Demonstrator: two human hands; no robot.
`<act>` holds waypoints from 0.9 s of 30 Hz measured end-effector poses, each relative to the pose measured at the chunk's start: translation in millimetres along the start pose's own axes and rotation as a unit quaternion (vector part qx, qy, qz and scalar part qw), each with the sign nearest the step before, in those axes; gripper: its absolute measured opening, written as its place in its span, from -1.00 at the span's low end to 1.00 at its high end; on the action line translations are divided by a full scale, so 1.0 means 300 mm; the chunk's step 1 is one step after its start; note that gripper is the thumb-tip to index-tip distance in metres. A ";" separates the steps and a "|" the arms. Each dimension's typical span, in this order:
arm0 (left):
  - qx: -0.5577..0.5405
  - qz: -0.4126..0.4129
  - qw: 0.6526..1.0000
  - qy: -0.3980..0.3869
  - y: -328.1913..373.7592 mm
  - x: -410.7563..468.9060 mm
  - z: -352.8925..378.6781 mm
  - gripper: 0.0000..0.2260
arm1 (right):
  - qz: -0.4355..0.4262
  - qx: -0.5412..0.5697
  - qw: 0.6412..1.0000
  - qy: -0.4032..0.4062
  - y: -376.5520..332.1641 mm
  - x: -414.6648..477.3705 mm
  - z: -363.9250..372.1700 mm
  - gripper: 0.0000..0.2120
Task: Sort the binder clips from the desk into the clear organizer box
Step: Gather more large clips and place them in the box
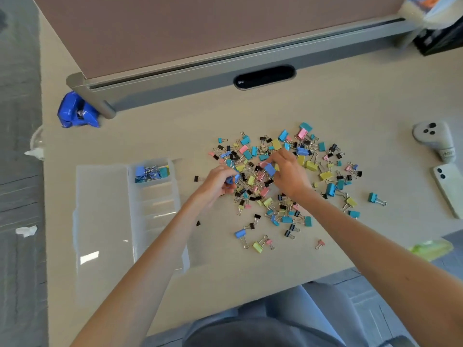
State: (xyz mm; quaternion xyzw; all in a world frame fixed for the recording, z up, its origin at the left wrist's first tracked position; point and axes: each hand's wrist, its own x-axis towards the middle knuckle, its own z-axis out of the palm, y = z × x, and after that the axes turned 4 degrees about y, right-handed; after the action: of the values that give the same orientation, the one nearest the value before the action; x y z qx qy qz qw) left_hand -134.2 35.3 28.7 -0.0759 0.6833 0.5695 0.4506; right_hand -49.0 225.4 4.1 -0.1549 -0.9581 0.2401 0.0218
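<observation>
Right now the binder clips (280,176) lie in a loose, colourful heap on the beige desk (175,136), in two or more sizes: sky blue, teal, yellow, pink and small black ones, each with thin silver wire handles. A few strays sit apart toward the near edge. The left hand (218,182) is curled at the heap's left edge, closed around a blue clip (231,179). The right hand (288,171) reaches into the middle of the heap, its fingertips pinching a larger blue clip (270,169). Left of the heap lies the clear organizer box (155,211), its lid (100,221) folded open flat beside it. Only its far compartment holds clips, mostly blue with some teal (151,172).
</observation>
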 end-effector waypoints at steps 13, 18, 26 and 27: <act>0.135 0.004 0.978 0.162 -0.068 0.033 0.148 -0.82 | -0.133 -0.040 0.986 -0.096 0.077 0.068 0.017 -0.71; 0.181 0.031 0.966 0.181 -0.071 0.031 0.214 -0.75 | -0.047 0.070 0.991 -0.108 0.113 0.078 -0.034 -0.93; 0.357 0.086 0.895 0.253 -0.026 0.090 0.316 -0.83 | 0.196 0.379 0.885 -0.189 0.193 0.112 -0.133 -0.87; 0.397 0.091 0.872 0.271 -0.017 0.101 0.328 -0.81 | 0.220 0.420 0.856 -0.205 0.200 0.112 -0.147 -0.87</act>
State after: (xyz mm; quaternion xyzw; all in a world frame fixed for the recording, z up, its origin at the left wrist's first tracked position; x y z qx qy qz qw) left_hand -96.7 129.2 9.1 0.0202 0.9510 0.2460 0.1864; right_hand -58.6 305.9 14.2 -0.2855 -0.6895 0.6448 -0.1654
